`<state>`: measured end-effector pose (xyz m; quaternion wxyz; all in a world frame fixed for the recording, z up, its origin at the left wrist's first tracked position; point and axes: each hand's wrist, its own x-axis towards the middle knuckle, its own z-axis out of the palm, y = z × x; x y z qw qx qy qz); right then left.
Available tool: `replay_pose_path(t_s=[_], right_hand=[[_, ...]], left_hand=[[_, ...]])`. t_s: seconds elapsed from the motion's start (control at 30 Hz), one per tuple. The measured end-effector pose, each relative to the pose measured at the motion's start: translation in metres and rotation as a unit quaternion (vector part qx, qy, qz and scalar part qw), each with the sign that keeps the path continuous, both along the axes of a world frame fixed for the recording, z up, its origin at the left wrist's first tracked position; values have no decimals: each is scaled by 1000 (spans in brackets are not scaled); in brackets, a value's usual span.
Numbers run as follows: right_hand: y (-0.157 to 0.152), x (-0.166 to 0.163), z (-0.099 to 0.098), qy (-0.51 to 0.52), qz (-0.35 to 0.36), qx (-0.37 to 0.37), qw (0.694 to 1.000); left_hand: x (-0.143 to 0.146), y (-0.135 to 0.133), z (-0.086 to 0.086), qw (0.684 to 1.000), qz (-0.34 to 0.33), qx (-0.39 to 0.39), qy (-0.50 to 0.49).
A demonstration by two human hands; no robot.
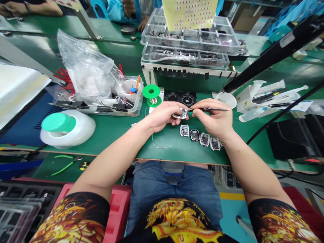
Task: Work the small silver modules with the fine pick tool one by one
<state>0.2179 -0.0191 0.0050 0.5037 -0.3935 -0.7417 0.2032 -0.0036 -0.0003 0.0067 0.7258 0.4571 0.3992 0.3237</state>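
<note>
1. A green spool (151,91) stands on the green surface (113,131).
2. To the left, a clear bag (84,67) slumps over a clear tray (135,106) of clips and small tools.
3. A white roll (67,127) with a green cap sits near the front left edge.
4. Stacked clear boxes (189,42) rest on a white stand at the back, a yellow sheet (189,13) hanging before them.
5. Syringes (273,89) lie in a white box on the right.
6. Green pliers (67,163) lie on a lower shelf.
</note>
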Motion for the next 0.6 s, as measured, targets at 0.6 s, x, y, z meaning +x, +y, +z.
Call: replay_pose_path(t_s=[0.6], right_hand=[[-3,-2,6,6,-8,3,1000]], left_hand=[[2,-1,-5,999,-8,15,-32]])
